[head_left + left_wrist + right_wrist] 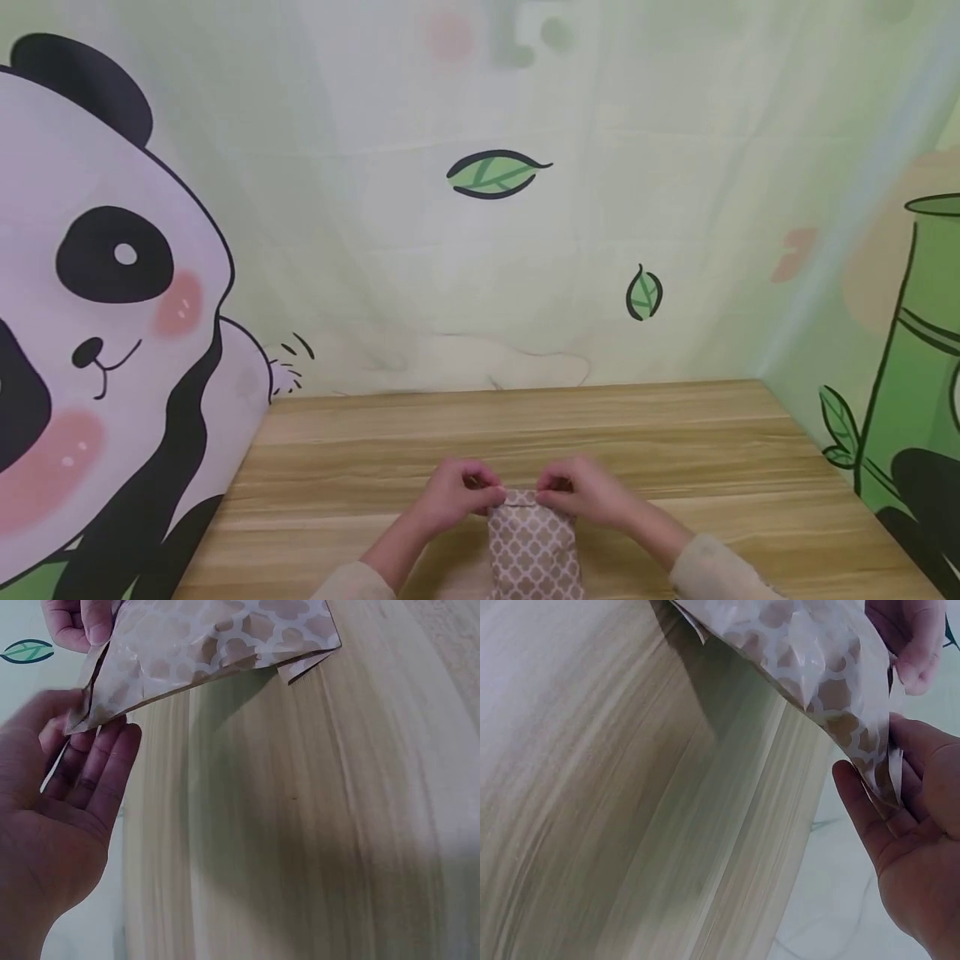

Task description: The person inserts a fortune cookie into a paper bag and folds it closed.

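Note:
A brown paper bag (534, 546) with a white lattice pattern stands at the front middle of the table, its lower end cut off by the head view's bottom edge. Its top edge is folded over in a narrow band. My left hand (459, 494) pinches the left corner of that band between thumb and fingers. At the opposite corner, my right hand (588, 493) pinches the fold in the same way. Both wrist views show the bag's side (187, 656) and its creased, slightly shiny paper (810, 667). Whatever the bag may contain is hidden.
The wood-grain table (360, 450) spreads around the bag. Behind it hangs a pale green backdrop (375, 275) printed with leaves, with a large panda (187, 375) on the left and bamboo (918, 333) on the right.

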Demonstrator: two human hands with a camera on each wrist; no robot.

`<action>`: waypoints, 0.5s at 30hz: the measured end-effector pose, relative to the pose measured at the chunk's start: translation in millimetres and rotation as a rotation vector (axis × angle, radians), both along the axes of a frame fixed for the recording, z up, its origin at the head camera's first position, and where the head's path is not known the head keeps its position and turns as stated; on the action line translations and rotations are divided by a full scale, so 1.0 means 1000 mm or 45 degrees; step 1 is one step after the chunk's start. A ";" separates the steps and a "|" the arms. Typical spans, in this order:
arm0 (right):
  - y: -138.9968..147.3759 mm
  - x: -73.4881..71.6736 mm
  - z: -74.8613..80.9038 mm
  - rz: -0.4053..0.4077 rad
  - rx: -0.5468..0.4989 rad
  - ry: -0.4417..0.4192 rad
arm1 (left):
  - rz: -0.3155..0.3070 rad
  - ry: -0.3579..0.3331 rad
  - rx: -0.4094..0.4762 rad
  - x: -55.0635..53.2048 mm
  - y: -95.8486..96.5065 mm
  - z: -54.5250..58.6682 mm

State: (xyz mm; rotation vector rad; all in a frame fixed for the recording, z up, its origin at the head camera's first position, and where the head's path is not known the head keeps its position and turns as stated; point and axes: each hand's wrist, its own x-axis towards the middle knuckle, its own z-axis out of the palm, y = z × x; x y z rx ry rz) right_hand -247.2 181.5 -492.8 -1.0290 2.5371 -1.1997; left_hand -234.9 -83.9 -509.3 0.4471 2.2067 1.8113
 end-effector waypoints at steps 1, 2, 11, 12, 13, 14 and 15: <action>-0.001 0.001 0.001 -0.002 0.002 0.003 | -0.001 0.017 -0.035 0.000 0.000 0.001; -0.001 0.001 0.002 -0.004 0.004 0.007 | -0.007 0.043 -0.079 -0.001 0.000 0.002; 0.000 0.002 0.002 0.011 -0.008 0.037 | -0.085 0.210 -0.267 -0.004 0.005 0.003; 0.001 0.003 0.002 0.015 -0.014 0.037 | -0.079 0.219 -0.275 -0.004 0.006 0.002; 0.003 0.003 0.002 0.015 -0.018 0.037 | -0.074 0.226 -0.283 -0.003 0.007 0.002; 0.005 0.003 0.001 0.016 -0.025 0.029 | -0.072 0.233 -0.291 -0.003 0.007 0.002; 0.007 0.003 0.001 0.016 -0.029 0.027 | -0.072 0.243 -0.297 -0.003 0.007 0.002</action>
